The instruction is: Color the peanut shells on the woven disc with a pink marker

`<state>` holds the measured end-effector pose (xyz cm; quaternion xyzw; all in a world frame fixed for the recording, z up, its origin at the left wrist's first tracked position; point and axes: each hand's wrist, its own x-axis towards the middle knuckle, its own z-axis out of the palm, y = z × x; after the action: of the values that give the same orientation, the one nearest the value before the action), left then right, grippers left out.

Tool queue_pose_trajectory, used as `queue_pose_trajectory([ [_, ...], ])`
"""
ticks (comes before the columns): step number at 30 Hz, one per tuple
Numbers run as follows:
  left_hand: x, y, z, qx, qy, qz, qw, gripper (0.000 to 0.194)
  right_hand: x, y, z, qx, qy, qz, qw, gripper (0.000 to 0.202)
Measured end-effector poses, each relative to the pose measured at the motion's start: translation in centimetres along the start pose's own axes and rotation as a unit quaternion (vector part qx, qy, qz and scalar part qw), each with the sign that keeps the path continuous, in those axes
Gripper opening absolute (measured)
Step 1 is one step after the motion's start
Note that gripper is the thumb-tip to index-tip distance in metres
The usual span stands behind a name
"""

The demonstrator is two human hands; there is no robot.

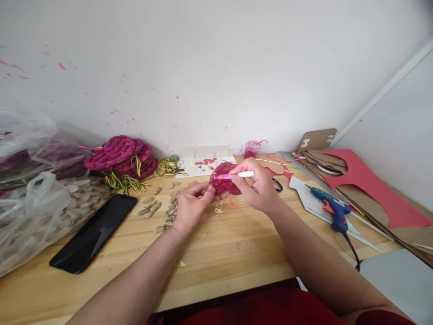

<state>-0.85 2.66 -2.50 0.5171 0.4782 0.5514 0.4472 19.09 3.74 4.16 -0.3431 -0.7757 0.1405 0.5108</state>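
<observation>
We find the table (233, 257) crowded along the wall (216, 67), which bears pink splashes. At left lie a clear plastic bag (37, 212) of peanuts, a black phone (94, 234) and a stack of purple pieces (118, 151) trailing yellow-green cord. Loose peanuts (150, 208) lie near the left hand (198, 203). Behind the work we note a white sheet (186, 168) with small red stars (207, 161), and a pink-stained cup (252, 150). At right lie a blue glue gun (333, 205), its cord running to the table edge, and cut red sheet (389, 189) over brown card. An orange loop (232, 201) lies just below the work.

The purple piece (225, 170) sits between the hands, near the table's middle. We observe a lumpy, rounded, reddish-purple face; the right hand (259, 187) hides part of its right side. The left hand's fingers are clamped on its lower left edge. The right hand's fingers are closed around a white-handled tool (246, 174), pink towards its tip, which lies across the piece; whether it touches, we cannot tell.
</observation>
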Motion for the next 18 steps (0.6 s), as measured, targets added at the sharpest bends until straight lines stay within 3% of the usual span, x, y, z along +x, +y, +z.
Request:
queue_pose_trajectory([
  [3, 0.01, -0.09, 0.01, -0.006, -0.002, -0.008, 1.0, 0.029, 0.05, -0.15, -0.01, -0.019, 0.022, -0.003, 1.0, 0.003],
  [8, -0.07, -0.03, -0.01, 0.002, 0.004, -0.01, 1.0, 0.031, 0.11, -0.26, 0.03, 0.007, -0.005, -0.014, 1.0, 0.005],
  [12, -0.12, 0.03, 0.01, 0.01, -0.001, 0.003, 1.0, 0.028, 0.04, -0.06, 0.09, -0.012, 0.029, -0.01, 0.999, 0.004],
  [18, -0.11, 0.14, 0.02, 0.038, 0.018, 0.019, 0.999, 0.029, 0.04, -0.02, 0.05, 0.008, 0.009, 0.0, 1.0, 0.006],
])
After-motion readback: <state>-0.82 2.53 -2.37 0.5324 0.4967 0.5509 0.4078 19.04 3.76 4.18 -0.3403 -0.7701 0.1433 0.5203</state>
